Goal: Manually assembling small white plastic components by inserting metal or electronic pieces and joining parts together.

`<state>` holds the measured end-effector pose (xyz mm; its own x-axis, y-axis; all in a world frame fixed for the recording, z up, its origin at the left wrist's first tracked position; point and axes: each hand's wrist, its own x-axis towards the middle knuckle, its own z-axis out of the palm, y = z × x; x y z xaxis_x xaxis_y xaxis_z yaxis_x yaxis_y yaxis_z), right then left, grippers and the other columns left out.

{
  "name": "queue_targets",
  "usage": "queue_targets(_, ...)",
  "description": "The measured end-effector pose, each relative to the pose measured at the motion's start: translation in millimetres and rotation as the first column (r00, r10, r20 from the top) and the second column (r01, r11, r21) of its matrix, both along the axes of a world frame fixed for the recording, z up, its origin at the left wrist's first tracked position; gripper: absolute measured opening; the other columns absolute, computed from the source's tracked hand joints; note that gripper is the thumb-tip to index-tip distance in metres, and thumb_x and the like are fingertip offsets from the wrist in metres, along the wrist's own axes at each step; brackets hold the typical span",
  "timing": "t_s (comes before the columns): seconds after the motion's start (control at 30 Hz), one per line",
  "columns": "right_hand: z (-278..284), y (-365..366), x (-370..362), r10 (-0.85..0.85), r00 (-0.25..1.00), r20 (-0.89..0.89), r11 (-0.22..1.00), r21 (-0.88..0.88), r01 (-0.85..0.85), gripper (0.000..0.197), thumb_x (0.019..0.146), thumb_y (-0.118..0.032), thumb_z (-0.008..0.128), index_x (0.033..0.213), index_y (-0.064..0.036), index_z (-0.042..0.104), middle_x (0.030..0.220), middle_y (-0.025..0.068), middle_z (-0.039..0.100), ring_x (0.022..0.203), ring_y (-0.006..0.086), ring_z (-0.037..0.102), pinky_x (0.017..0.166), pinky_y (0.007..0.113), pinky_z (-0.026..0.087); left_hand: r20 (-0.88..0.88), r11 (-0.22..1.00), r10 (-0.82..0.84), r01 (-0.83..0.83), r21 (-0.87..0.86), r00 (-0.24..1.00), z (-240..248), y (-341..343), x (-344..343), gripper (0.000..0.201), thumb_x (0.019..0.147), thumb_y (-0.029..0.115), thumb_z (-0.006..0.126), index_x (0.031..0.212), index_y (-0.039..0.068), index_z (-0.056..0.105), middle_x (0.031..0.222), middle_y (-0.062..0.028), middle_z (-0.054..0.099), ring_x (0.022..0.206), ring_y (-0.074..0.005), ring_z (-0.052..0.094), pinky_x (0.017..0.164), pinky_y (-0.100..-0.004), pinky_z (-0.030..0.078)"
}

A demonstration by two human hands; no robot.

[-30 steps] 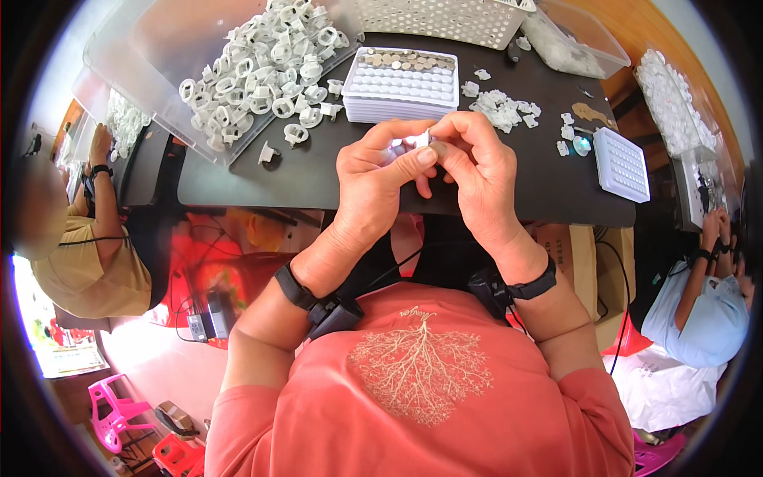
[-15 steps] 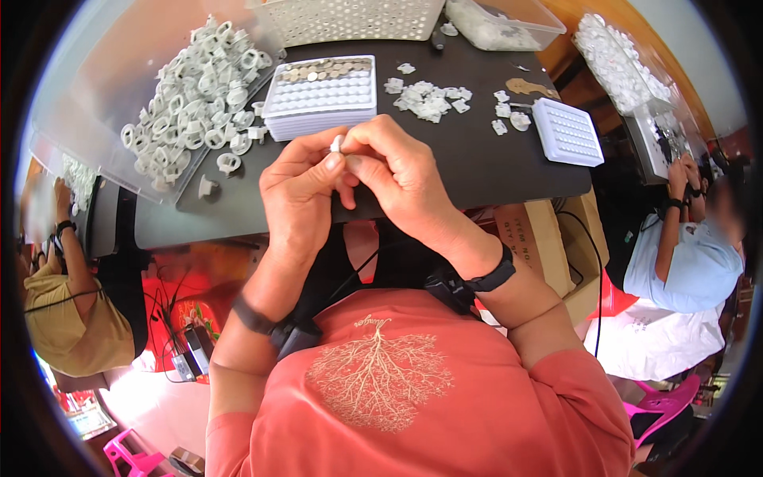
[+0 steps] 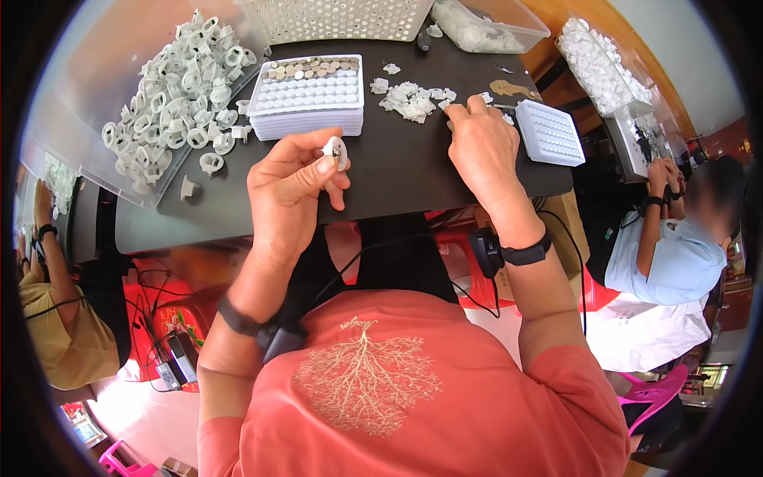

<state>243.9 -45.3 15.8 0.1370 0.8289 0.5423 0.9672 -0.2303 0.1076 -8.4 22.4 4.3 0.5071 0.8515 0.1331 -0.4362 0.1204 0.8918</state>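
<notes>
My left hand (image 3: pixel 288 191) is raised over the table's front part, its thumb and index finger pinching a white ring-shaped plastic part (image 3: pixel 337 151). Further right, my right hand (image 3: pixel 486 145) reaches down to the tabletop with bent fingers, closed at the edge of small white plastic pieces (image 3: pixel 413 101). Whatever those fingertips grip is hidden beneath them. Behind my left hand stands a stack of white trays (image 3: pixel 306 126). The top tray has rows of cups, with round metallic discs (image 3: pixel 302 70) in its far rows.
At left, a clear bin (image 3: pixel 163 187) lies with a heap of white ring parts (image 3: pixel 179 99). A white cupped tray (image 3: pixel 550 131) sits right of my right hand. A perforated basket (image 3: pixel 342 20) and a clear tub (image 3: pixel 524 40) stand behind. People work at both sides.
My right hand has left my left hand and moved right to the small white pieces. The left hand still holds the ring-shaped part, now more visible.
</notes>
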Motion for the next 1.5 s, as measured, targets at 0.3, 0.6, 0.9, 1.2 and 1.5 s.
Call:
queue_targets(0.3, -7.3, -41.6, -0.8, 0.31, 0.918, -0.247, 0.932, 0.27, -0.242, 0.012, 0.076, -0.005, 0.071, 0.087, -0.0094, 0.069, 0.082, 0.0041, 0.058, 0.081, 0.0271, 0.061, 0.07, 0.04, 0.045, 0.076, 0.999, -0.004, 0.007, -0.036, 0.997, 1.2, -1.3, -2.2, 0.03, 0.09, 0.002, 0.068, 0.118, -0.007, 0.065, 0.094, -0.016, 0.069, 0.073, -0.0184, 0.066, 0.055, -0.0275, 0.052)
queue_targets(0.6, -10.8, -39.8, -4.5, 0.17, 0.952, -0.254, 0.981, 0.137, -0.139, 0.007, 0.082, -0.013, 0.073, 0.089, -0.0101, 0.071, 0.09, 0.0025, 0.06, 0.09, 0.0252, 0.059, 0.077, 0.04, 0.043, 0.024, 1.0, 0.011, -0.011, 0.008, 1.0, -2.5, 0.6, -1.6, 0.036, 0.094, 0.007, 0.064, 0.125, -0.011, 0.058, 0.097, -0.0192, 0.066, 0.075, -0.0217, 0.066, 0.055, -0.0283, 0.052)
queue_targets(0.9, -14.0, -41.1, -2.1, 0.255, 0.921, -0.295, 0.963, 0.164, -0.214, 0.012, 0.08, -0.008, 0.073, 0.09, -0.0105, 0.066, 0.091, 0.0016, 0.058, 0.092, 0.0243, 0.057, 0.078, 0.039, 0.041, 0.005, 1.0, 0.01, -0.01, 0.028, 1.0, -0.8, 0.3, -1.3, 0.037, 0.094, 0.008, 0.064, 0.125, -0.011, 0.058, 0.098, -0.0195, 0.066, 0.076, -0.0219, 0.066, 0.055, -0.0283, 0.052)
queue_targets(1.2, -15.0, -46.5, -5.2, 0.406, 0.846, -0.346, 0.906, 0.27, -0.325, 0.01, 0.077, -0.003, 0.073, 0.083, -0.0095, 0.068, 0.085, 0.0012, 0.057, 0.09, 0.0233, 0.057, 0.075, 0.038, 0.039, 0.0, 1.0, 0.011, -0.011, 0.028, 1.0, -1.1, -0.1, -2.8, 0.038, 0.094, 0.009, 0.064, 0.125, -0.011, 0.057, 0.098, -0.0195, 0.065, 0.077, -0.0223, 0.066, 0.056, -0.0288, 0.052)
queue_targets(1.5, -7.6, -53.5, -16.8, 0.371, 0.896, -0.245, 0.927, 0.144, -0.345, 0.017, 0.078, 0.001, 0.069, 0.092, -0.0082, 0.067, 0.084, 0.0023, 0.056, 0.087, 0.0225, 0.057, 0.074, 0.038, 0.039, 0.061, 1.0, 0.011, -0.011, -0.008, 0.998, -0.8, 0.0, -1.5, 0.033, 0.092, 0.006, 0.068, 0.121, -0.009, 0.062, 0.096, -0.0198, 0.067, 0.073, -0.0213, 0.066, 0.059, -0.0288, 0.053)
